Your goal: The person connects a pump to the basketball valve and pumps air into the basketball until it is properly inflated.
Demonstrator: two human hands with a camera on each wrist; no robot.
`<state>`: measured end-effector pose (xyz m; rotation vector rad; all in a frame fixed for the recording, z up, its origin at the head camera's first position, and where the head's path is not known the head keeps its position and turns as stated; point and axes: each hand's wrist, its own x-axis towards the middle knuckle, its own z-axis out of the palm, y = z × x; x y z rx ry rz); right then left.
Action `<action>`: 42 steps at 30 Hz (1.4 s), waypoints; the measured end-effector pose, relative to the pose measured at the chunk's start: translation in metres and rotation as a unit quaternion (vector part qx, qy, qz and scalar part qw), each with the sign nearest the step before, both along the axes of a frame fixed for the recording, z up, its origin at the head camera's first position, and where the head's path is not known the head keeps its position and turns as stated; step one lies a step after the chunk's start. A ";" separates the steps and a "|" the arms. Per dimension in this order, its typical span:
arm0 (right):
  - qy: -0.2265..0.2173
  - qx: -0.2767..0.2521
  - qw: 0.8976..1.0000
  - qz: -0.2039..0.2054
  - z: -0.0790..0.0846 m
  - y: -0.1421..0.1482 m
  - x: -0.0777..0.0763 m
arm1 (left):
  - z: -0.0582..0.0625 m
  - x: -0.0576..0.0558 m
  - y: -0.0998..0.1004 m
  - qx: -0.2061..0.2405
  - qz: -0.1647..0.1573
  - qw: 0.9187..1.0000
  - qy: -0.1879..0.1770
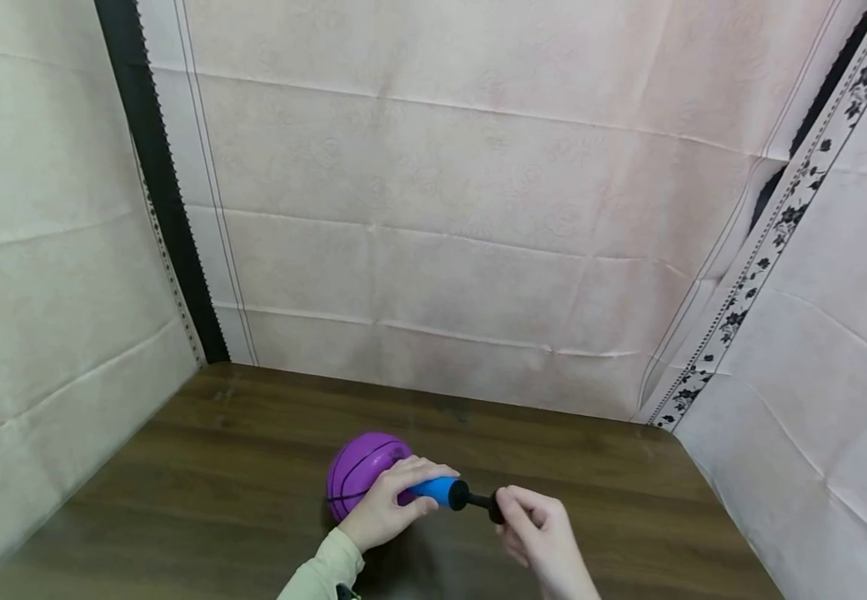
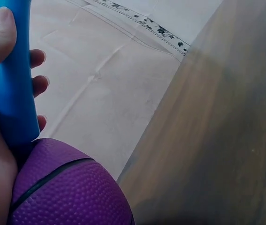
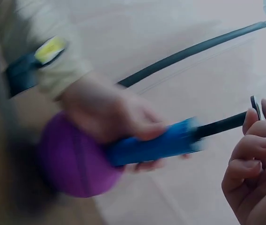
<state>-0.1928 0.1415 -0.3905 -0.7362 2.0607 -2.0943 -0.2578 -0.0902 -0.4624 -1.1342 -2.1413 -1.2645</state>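
A purple ball [image 1: 362, 471] with black lines sits on the wooden table, a blue hand pump [image 1: 435, 490] set against its right side. My left hand [image 1: 392, 504] grips the pump's blue barrel; in the left wrist view its thumb and fingers wrap the barrel [image 2: 13, 79] just above the ball [image 2: 72, 187]. My right hand [image 1: 542, 529] pinches the black handle [image 1: 497, 507] at the end of the pump's rod. Part of the black rod [image 3: 222, 125] shows outside the barrel in the right wrist view. Where pump and ball meet is largely hidden by the left hand.
The brown wooden table [image 1: 216, 467] spreads around the ball. Creased pale cloth [image 1: 463, 208] hangs behind it, with more cloth at the left [image 1: 43, 250] and right [image 1: 816, 358]. A floral border [image 1: 734, 317] runs down the right corner.
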 end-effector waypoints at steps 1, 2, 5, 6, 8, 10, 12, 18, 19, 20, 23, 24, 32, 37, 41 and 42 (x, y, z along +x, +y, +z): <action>0.023 -0.017 1.000 0.007 0.003 0.004 0.002 | 0.000 0.000 0.000 0.002 0.003 1.000 -0.006; 0.046 -0.032 0.998 0.018 0.005 0.008 0.004 | 0.000 0.001 -0.001 0.004 0.006 1.000 -0.012; 0.084 -0.053 0.994 0.051 0.007 0.015 0.005 | 0.000 0.001 -0.002 0.007 0.013 1.000 -0.024; 0.079 -0.050 0.994 0.054 0.007 0.016 0.004 | 0.000 0.002 -0.001 0.007 0.013 0.999 -0.028; 0.054 -0.036 0.997 0.051 0.004 0.014 0.001 | 0.000 0.002 0.002 0.005 0.012 0.999 -0.037; 0.019 -0.013 0.999 0.028 0.000 0.010 -0.004 | -0.001 0.002 0.007 -0.003 0.012 0.999 -0.047; -0.015 0.015 1.000 0.006 -0.004 0.006 -0.008 | -0.002 0.002 0.010 -0.010 0.007 0.998 -0.057; -0.061 0.073 0.995 -0.011 -0.009 -0.005 -0.012 | -0.002 0.004 0.010 -0.003 -0.009 0.998 -0.064; -0.061 0.078 0.995 -0.012 -0.007 -0.005 -0.011 | -0.002 0.004 0.009 0.001 -0.014 0.998 -0.058; -0.057 0.082 0.995 -0.014 -0.006 -0.005 -0.010 | -0.002 0.004 0.008 0.003 -0.018 0.998 -0.058; -0.020 0.064 0.997 -0.022 0.001 0.001 -0.004 | -0.001 0.003 0.005 0.008 -0.022 0.998 -0.053; 0.006 0.046 0.999 -0.021 0.003 0.003 -0.001 | 0.000 0.003 0.004 0.009 -0.019 0.998 -0.053; 0.175 -0.067 0.982 0.013 0.003 0.016 0.003 | 0.001 0.003 -0.005 -0.007 0.033 0.999 -0.024; 0.060 -0.058 0.996 -0.029 -0.017 0.000 -0.008 | 0.001 0.004 -0.003 -0.009 0.062 0.998 -0.002; -0.038 -0.026 0.998 -0.051 -0.032 -0.015 -0.016 | -0.001 0.004 0.000 -0.023 0.083 0.996 0.024; -0.049 -0.019 0.997 -0.051 -0.034 -0.017 -0.017 | -0.001 0.004 0.001 -0.026 0.088 0.995 0.032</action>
